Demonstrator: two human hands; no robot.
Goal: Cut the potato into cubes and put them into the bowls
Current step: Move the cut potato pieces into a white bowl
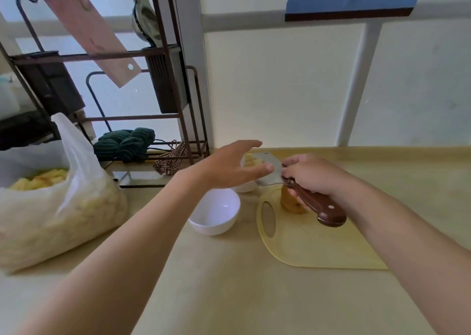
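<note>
My right hand (309, 175) grips the brown wooden handle of a cleaver (314, 203). Its steel blade is raised level over a far white bowl (246, 187) and carries several pale potato cubes (252, 162). My left hand (233, 165) hovers beside the blade with fingers straight, next to the cubes and holding nothing. A piece of unpeeled potato (290, 203) stands on the pale yellow cutting board (313, 248), partly hidden by the handle. A nearer white bowl (215, 213) sits left of the board with nothing in it.
A plastic bag of cut potato pieces (51, 207) stands at the left on the counter. Behind it is a dark metal rack (175, 85) with a hanging board, a green cloth (127, 143) and a checked cloth. A blue squeegee (351, 0) hangs on the wall.
</note>
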